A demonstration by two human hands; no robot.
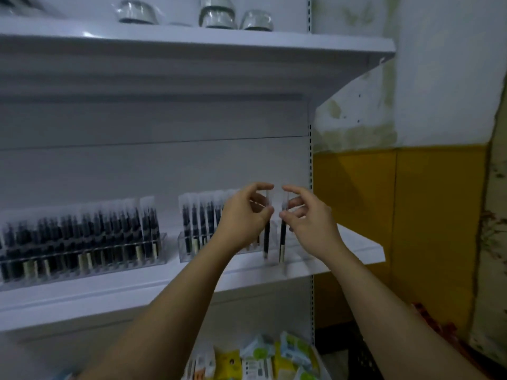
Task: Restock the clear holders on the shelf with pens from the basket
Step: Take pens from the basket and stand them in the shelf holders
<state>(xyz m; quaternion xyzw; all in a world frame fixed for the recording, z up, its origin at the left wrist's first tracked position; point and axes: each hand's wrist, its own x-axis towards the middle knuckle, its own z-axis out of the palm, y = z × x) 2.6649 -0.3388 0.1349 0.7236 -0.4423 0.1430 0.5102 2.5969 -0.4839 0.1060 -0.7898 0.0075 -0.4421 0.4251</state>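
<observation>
The left hand [244,215] pinches one black pen [266,237] near its clear top, and the right hand [310,219] pinches a second pen [282,241] in the same way. Both pens stand upright, just beside each other, at the right end of the right clear holder [184,249] on the shelf [356,249]. The left clear holder [82,259] is full.

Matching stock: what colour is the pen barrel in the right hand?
The pen in the right hand is black, pale label low down; head view.
</observation>
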